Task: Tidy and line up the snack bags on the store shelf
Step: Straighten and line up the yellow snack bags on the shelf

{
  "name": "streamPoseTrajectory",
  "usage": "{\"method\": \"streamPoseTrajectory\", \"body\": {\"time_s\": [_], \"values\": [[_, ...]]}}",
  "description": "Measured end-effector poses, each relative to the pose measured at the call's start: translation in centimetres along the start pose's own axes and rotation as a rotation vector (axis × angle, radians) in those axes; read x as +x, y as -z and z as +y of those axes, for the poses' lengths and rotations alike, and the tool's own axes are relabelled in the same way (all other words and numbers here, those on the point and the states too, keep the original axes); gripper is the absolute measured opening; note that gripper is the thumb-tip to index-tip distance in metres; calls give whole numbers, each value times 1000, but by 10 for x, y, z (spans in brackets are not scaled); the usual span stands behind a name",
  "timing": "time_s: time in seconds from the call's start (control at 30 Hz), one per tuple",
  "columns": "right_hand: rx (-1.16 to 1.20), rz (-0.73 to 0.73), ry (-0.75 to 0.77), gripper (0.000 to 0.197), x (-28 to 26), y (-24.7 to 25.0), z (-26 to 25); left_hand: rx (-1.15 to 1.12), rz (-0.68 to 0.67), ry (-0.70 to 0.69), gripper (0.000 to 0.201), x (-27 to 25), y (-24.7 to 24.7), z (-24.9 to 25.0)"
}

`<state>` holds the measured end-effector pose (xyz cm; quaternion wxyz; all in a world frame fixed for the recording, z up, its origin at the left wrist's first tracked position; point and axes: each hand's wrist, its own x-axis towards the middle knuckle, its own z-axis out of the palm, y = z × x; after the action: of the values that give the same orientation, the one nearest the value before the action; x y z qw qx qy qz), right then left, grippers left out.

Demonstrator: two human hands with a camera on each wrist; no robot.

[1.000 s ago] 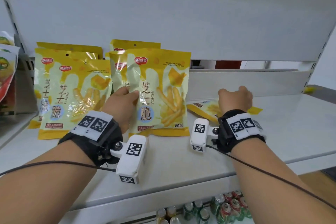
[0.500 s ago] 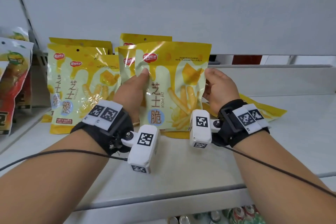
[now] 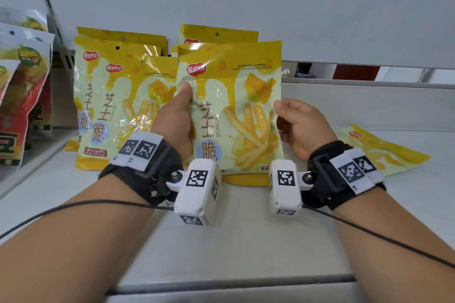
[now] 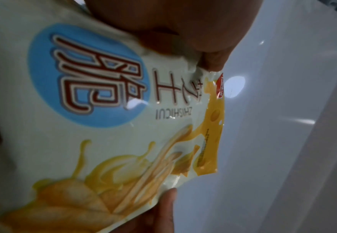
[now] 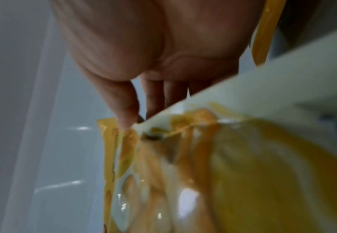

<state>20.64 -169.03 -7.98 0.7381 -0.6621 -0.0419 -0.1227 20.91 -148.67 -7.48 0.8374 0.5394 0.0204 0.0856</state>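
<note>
The glossy yellow-and-cream cheese-stick snack bag point(image 3: 234, 110) stands upright at the front of the right-hand stack, mid-shelf on the white metal shelf point(image 3: 221, 241). The left hand point(image 3: 176, 118) pinches its left edge, thumb in front; the right hand point(image 3: 299, 122) clasps its right edge. At three o'clock another yellow bag point(image 3: 384, 152) lies flat. Let go carelessly and the slick bag could, I'd judge, flop forward.

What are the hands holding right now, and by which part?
Both hold the front cheese-stick snack bag: left hand grips its left edge, right hand its right edge.
</note>
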Motion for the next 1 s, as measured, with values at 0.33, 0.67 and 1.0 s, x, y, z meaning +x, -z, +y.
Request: {"method": "streamPoseTrajectory", "body": {"time_s": [0.33,0.67,1.0], "values": [[4,179,42,18,3,1,7,197,-287,-108,17,1,8,-13],[-15,74,3,23,-2,9,10,212,-188,-154,24,7,9,-19],[5,169,42,23,-2,8,7,208,-218,-100,29,4,13,-18]]}}
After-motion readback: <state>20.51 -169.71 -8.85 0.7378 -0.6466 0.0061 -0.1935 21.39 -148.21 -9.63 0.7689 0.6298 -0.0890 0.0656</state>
